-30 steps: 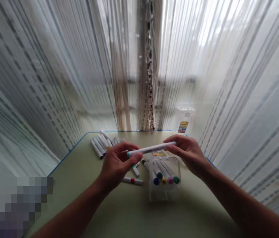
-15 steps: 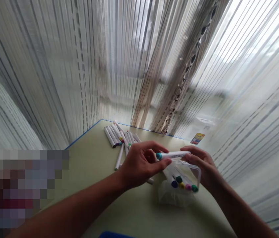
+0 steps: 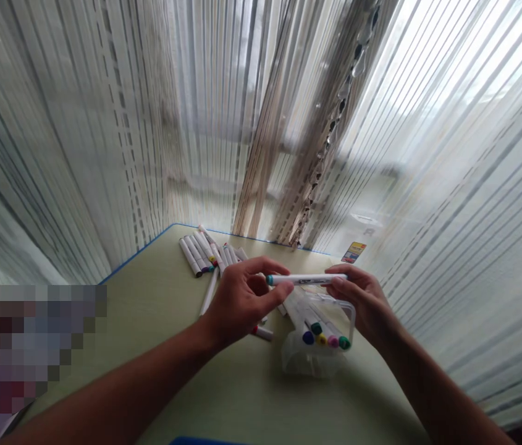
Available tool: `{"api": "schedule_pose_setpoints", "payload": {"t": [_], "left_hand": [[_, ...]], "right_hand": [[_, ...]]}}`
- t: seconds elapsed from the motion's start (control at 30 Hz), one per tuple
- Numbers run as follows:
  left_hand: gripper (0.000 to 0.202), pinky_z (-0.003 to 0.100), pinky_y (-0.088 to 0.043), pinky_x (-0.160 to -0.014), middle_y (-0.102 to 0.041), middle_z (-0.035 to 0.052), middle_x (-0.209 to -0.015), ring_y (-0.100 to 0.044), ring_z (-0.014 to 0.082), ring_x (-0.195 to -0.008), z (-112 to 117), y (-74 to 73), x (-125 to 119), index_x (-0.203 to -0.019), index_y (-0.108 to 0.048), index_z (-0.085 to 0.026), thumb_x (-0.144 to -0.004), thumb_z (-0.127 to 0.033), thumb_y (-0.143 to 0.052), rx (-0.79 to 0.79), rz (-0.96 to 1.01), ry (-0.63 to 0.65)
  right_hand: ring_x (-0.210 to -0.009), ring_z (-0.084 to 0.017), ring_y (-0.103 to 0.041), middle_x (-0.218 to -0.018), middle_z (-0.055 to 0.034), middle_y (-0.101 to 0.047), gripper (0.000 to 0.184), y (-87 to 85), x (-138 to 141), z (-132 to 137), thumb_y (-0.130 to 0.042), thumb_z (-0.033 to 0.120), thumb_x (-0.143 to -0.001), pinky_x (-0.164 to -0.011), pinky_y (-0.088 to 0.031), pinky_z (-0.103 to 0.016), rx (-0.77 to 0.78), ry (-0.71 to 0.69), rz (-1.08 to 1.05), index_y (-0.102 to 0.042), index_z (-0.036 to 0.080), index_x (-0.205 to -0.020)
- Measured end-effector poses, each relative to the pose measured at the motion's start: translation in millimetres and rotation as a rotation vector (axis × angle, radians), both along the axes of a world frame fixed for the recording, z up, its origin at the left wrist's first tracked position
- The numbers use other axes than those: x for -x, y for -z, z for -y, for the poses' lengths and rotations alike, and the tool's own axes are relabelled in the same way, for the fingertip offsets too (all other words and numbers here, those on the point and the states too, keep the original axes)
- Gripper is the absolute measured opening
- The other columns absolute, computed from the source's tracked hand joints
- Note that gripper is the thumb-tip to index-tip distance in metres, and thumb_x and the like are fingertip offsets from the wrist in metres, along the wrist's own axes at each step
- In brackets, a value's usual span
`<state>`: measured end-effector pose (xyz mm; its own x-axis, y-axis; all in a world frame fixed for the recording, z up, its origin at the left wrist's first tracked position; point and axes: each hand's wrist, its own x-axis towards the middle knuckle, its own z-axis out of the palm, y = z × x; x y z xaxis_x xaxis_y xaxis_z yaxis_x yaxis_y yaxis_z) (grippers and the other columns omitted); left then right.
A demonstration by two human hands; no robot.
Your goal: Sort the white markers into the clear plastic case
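A white marker with teal ends lies level between my two hands. The thumb and fingers of my left hand pinch its left end. At its right end, my right hand grips it between thumb and fingers. Just below the marker stands a clear plastic case, holding several white markers whose purple, dark green, yellow, pink and green ends face me. Behind my left hand several more white markers are spread, some of them partly hidden by that hand.
The pale green table has a blue edge, with striped sheer curtains hanging behind it. A small yellow and red label is at the back right. One loose marker lies left of the case. A pixelated patch covers the lower left.
The marker has turned more level, and its printed side and right teal end now show. My view has shifted slightly, so the table, case and hands appear further left.
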<state>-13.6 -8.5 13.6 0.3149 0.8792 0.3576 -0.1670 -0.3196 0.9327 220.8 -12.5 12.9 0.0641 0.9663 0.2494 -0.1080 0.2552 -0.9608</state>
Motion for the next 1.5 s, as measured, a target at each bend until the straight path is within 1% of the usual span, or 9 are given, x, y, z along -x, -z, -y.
{"api": "schedule_pose_setpoints", "payload": {"t": [0.13,0.2,0.4,0.6,0.73,0.87,1.13,1.33,1.5], "left_hand": [[0.026,0.018,-0.035,-0.043,-0.063,-0.0002,-0.060,-0.050,0.0089,-0.048,2.7,0.6,-0.2,-0.093,-0.073,-0.015,-0.078,-0.035,-0.079,-0.041,-0.011,-0.015],[0.025,0.018,-0.035,-0.043,-0.062,-0.0005,-0.060,-0.050,0.0089,-0.049,1.8,0.7,0.3,-0.094,-0.072,-0.015,-0.080,-0.035,-0.077,-0.037,-0.013,-0.015],[0.026,0.016,-0.036,-0.042,-0.059,-0.0024,-0.068,-0.049,0.0074,-0.051,-11.3,5.2,1.8,-0.093,-0.067,-0.015,-0.078,-0.032,-0.078,0.073,-0.030,0.066],[0.030,0.018,-0.043,-0.042,-0.063,-0.0021,-0.076,-0.051,0.0064,-0.047,-27.6,18.2,2.8,-0.095,-0.061,-0.017,-0.080,-0.037,-0.077,0.118,-0.138,0.148],[0.032,0.019,-0.043,-0.042,-0.065,-0.0013,-0.077,-0.051,0.0064,-0.047,-29.1,19.9,2.4,-0.095,-0.061,-0.017,-0.079,-0.038,-0.078,0.110,-0.180,0.126],[0.031,0.018,-0.041,-0.042,-0.064,-0.0024,-0.073,-0.050,0.0058,-0.045,-23.0,16.0,-1.5,-0.095,-0.063,-0.016,-0.078,-0.036,-0.080,0.093,-0.166,0.047],[0.032,0.018,-0.041,-0.041,-0.062,-0.0036,-0.070,-0.049,0.0062,-0.045,-17.8,8.3,-4.2,-0.090,-0.064,-0.016,-0.074,-0.035,-0.083,0.098,-0.138,-0.019],[0.034,0.017,-0.040,-0.039,-0.060,-0.0049,-0.059,-0.047,0.0060,-0.042,-23.7,9.4,1.0,-0.094,-0.068,-0.014,-0.074,-0.036,-0.084,0.117,-0.097,0.007],[0.031,0.017,-0.040,-0.041,-0.059,-0.0043,-0.057,-0.047,0.0060,-0.043,-16.3,4.3,2.4,-0.100,-0.072,-0.012,-0.080,-0.034,-0.079,0.107,-0.027,0.001]], "right_hand": [[-0.056,-0.015,-0.060,-0.065,-0.0037,-0.070,0.030,0.4,2.0,0.6,-0.092,0.038,-0.061,-0.050,-0.045,-0.026,0.067,-0.042,0.002,-0.077,0.019,-0.078],[-0.054,-0.014,-0.059,-0.063,-0.0025,-0.069,0.029,0.0,0.9,0.2,-0.092,0.037,-0.061,-0.049,-0.044,-0.025,0.041,-0.036,0.006,-0.077,0.019,-0.078],[-0.060,-0.015,-0.060,-0.071,-0.0020,-0.069,0.019,-6.4,-1.1,8.2,-0.089,0.032,-0.068,-0.053,-0.046,-0.027,-0.219,0.073,0.122,-0.077,0.023,-0.080],[-0.065,-0.018,-0.060,-0.072,-0.0034,-0.070,0.009,-15.1,14.1,28.2,-0.079,0.022,-0.078,-0.062,-0.047,-0.033,-0.552,0.109,0.497,-0.074,0.021,-0.086],[-0.062,-0.017,-0.057,-0.070,-0.0029,-0.068,0.009,-18.2,16.5,30.5,-0.078,0.018,-0.077,-0.061,-0.045,-0.032,-0.626,0.119,0.530,-0.074,0.019,-0.085],[-0.063,-0.016,-0.057,-0.071,-0.0036,-0.069,0.009,-18.3,13.9,28.4,-0.078,0.018,-0.077,-0.061,-0.046,-0.031,-0.664,0.099,0.503,-0.074,0.017,-0.085],[-0.060,-0.015,-0.055,-0.069,-0.0023,-0.068,0.009,-17.6,10.9,26.2,-0.078,0.017,-0.076,-0.059,-0.043,-0.030,-0.667,0.136,0.500,-0.074,0.016,-0.084],[-0.064,-0.016,-0.060,-0.071,-0.0039,-0.070,0.013,-9.4,5.9,17.3,-0.076,0.028,-0.082,-0.059,-0.045,-0.029,-0.437,0.121,0.372,-0.076,0.016,-0.087],[-0.063,-0.016,-0.066,-0.072,-0.0045,-0.075,0.016,-4.8,3.1,10.2,-0.082,0.031,-0.078,-0.058,-0.050,-0.026,-0.255,0.025,0.173,-0.079,0.017,-0.087]]}}
